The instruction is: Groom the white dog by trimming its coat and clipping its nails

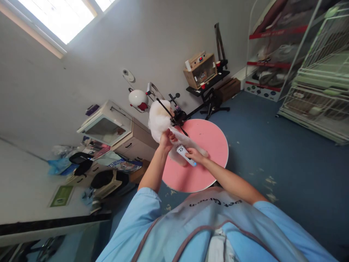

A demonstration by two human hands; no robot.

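A white fluffy dog (160,114) stands on a round pink grooming table (218,142), held near a dark strap and stand at its front. My left hand (168,140) is closed against the dog's white coat; which part its curled fingers grip cannot be made out. In my right hand (195,155) is a white hair clipper (182,150) with a dark logo and a blue light at its near end. The clipper's far end lies close to the dog's fur, just right of my left hand. Whether its blade touches the coat is hidden.
Beyond the dog is a white round-headed appliance (138,98). A wooden box (201,71) rests on a black stand. White wire cages (319,87) and a shelf rack (272,65) stand right; a white cabinet (109,123) and clutter fill the left. Tufts of hair dot the blue floor (261,153).
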